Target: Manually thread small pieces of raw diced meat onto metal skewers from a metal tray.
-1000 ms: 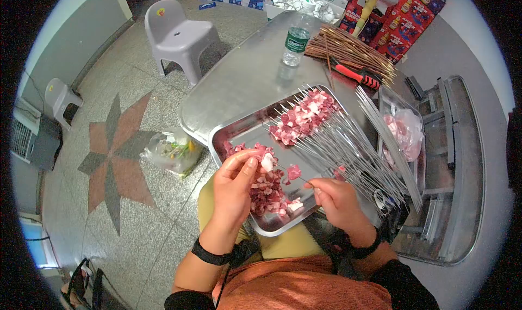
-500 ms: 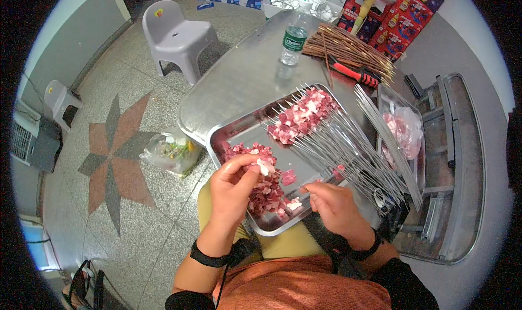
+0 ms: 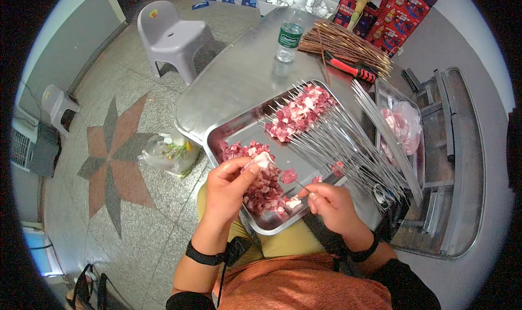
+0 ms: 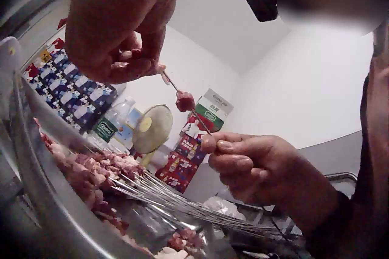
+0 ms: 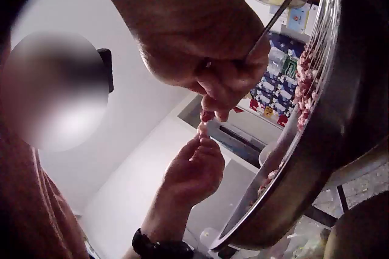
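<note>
Over the metal tray (image 3: 216, 129) the left hand (image 3: 225, 193) pinches a pale piece of meat (image 3: 263, 159) between thumb and fingers. The right hand (image 3: 333, 205) grips a thin metal skewer (image 4: 203, 124), which slants up toward the left fingers. One red chunk of meat (image 4: 185, 102) sits on the skewer between the two hands. In the left wrist view the skewer's tip meets the piece held by the left hand (image 4: 121, 28). Below the left hand lies a pile of loose cut meat (image 3: 262, 193). Loaded skewers (image 3: 300, 114) lie side by side across the tray's far part.
Bare metal skewers (image 3: 389, 141) and a bag of meat (image 3: 405, 126) lie at the right. Behind the tray stand a water bottle (image 3: 289, 39), a bundle of brown sticks (image 3: 348, 46) and a red-handled tool (image 3: 350, 69). A grey chair (image 3: 176, 38) stands beyond the table.
The head view has shifted slightly. The left hand's pale piece now sits higher between its fingertips, and the chunk on the skewer has moved slightly relative to the tray.
</note>
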### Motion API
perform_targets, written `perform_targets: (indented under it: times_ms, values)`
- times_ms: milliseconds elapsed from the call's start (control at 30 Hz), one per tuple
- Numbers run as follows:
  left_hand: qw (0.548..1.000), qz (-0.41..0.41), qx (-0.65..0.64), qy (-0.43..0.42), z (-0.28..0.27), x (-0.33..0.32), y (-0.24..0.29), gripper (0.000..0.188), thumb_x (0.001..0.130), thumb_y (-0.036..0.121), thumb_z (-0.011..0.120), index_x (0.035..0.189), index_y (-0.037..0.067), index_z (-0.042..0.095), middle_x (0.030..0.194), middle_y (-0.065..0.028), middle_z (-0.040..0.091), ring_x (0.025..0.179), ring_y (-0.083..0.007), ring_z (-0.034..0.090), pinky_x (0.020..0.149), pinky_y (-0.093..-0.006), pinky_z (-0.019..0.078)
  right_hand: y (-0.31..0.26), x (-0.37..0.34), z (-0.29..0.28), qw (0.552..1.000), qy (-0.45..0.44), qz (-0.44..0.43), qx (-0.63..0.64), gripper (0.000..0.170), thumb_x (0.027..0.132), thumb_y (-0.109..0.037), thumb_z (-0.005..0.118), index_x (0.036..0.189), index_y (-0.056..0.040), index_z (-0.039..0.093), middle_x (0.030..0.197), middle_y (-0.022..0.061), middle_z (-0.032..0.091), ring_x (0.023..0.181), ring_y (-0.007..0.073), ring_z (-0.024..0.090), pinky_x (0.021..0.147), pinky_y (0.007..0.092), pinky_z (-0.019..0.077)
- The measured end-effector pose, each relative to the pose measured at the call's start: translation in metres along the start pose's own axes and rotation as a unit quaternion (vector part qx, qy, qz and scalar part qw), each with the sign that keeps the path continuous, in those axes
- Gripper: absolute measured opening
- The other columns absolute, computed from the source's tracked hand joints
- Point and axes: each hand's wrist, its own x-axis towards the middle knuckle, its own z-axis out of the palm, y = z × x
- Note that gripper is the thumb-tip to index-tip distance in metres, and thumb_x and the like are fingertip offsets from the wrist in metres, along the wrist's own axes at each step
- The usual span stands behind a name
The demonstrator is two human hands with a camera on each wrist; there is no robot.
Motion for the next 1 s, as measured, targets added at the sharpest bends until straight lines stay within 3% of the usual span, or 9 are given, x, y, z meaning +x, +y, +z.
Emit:
perform_targets:
  times_ms: [200,433,500,533,567,600,700,900,1000]
  values:
    - [0.999,-0.002,-0.035,0.009,-0.004,0.006,-0.01,0.007,0.083,0.004,0.06,0.086,-0.002,0.062,0.076,-0.0019,0.059,0.065,-0.0076,0.053,0.06,-0.0201,0.0442,0.018,-0.003,0.002,0.996,0.007,0.031,0.088,0.022,0.085,-0.009,0.042,0.092,0.0004,0.061,0.058,0.0011,0.05,0.054,0.0084,0.047,0.053,0.024,0.0403]
    - [0.994,-0.029,0.101,-0.017,-0.001,0.005,-0.015,0.006,0.081,0.005,0.062,0.083,-0.001,0.062,0.074,-0.0022,0.06,0.065,-0.0098,0.054,0.058,-0.0223,0.0441,0.038,-0.006,0.011,0.987,0.042,0.067,0.139,0.017,0.085,-0.005,0.046,0.092,0.0014,0.061,0.059,0.0011,0.049,0.055,0.007,0.046,0.053,0.0226,0.0396]
    - [0.986,-0.038,0.157,-0.046,0.001,0.003,-0.019,0.005,0.08,0.004,0.062,0.082,0.0,0.062,0.073,-0.0038,0.061,0.064,-0.0127,0.056,0.057,-0.0244,0.0451,0.044,-0.006,0.019,0.996,0.071,0.035,0.043,0.016,0.084,-0.002,0.047,0.093,0.0009,0.06,0.063,0.0063,0.055,0.057,0.015,0.054,0.055,0.0281,0.0436]
    - [0.941,0.1,0.319,-0.058,0.003,0.003,-0.024,0.004,0.078,0.004,0.062,0.081,0.002,0.062,0.074,-0.0068,0.061,0.064,-0.0179,0.058,0.057,-0.0273,0.0457,0.044,-0.008,0.021,0.995,0.075,0.04,0.044,0.016,0.084,-0.002,0.047,0.093,0.0009,0.06,0.063,0.0063,0.055,0.057,0.015,0.054,0.055,0.0281,0.0436]
    - [0.851,0.236,0.464,-0.067,0.007,0.002,-0.027,0.005,0.076,0.003,0.063,0.08,0.003,0.063,0.074,-0.0098,0.061,0.065,-0.0231,0.059,0.057,-0.0301,0.0464,0.045,-0.008,0.022,0.996,0.086,-0.003,-0.002,0.016,0.083,-0.002,0.048,0.094,0.0004,0.059,0.067,0.0098,0.057,0.062,0.022,0.057,0.057,0.0321,0.0452]
    - [0.858,0.233,0.452,-0.073,0.009,-0.001,-0.028,0.009,0.071,0.003,0.063,0.08,0.005,0.063,0.075,-0.0134,0.058,0.068,-0.0302,0.058,0.058,-0.0342,0.0467,0.045,-0.007,0.023,0.993,0.096,-0.046,-0.049,0.016,0.083,-0.001,0.048,0.095,-0.0001,0.058,0.071,0.0133,0.06,0.066,0.0289,0.06,0.059,0.0362,0.0468]
    - [0.815,0.26,0.507,-0.107,0.005,-0.002,-0.034,0.011,0.069,0.004,0.065,0.08,0.004,0.063,0.074,-0.0121,0.058,0.068,-0.0288,0.058,0.058,-0.0342,0.0468,0.042,-0.01,0.021,0.987,0.111,-0.066,-0.096,0.017,0.081,-0.001,0.047,0.096,-0.0013,0.057,0.079,0.0173,0.061,0.076,0.037,0.059,0.064,0.0425,0.0471]
    - [0.838,0.226,0.484,-0.113,-0.003,0.002,-0.031,0.011,0.065,0.004,0.068,0.075,0.006,0.064,0.073,-0.0091,0.057,0.068,-0.0267,0.058,0.059,-0.0339,0.0471,0.028,-0.02,-0.007,0.949,0.009,-0.016,-0.313,0.026,0.075,-0.004,0.046,0.1,-0.0053,0.056,0.083,0.0178,0.061,0.075,0.0356,0.059,0.065,0.0442,0.0478]
    - [0.83,0.229,0.494,-0.12,-0.007,0.006,-0.027,0.011,0.065,0.003,0.068,0.074,0.007,0.065,0.073,-0.008,0.058,0.068,-0.0261,0.059,0.06,-0.0337,0.0478,0.016,-0.027,-0.021,0.939,-0.032,0.009,-0.343,0.029,0.075,-0.006,0.045,0.102,-0.0063,0.056,0.082,0.0186,0.06,0.075,0.0356,0.059,0.066,0.0447,0.048]
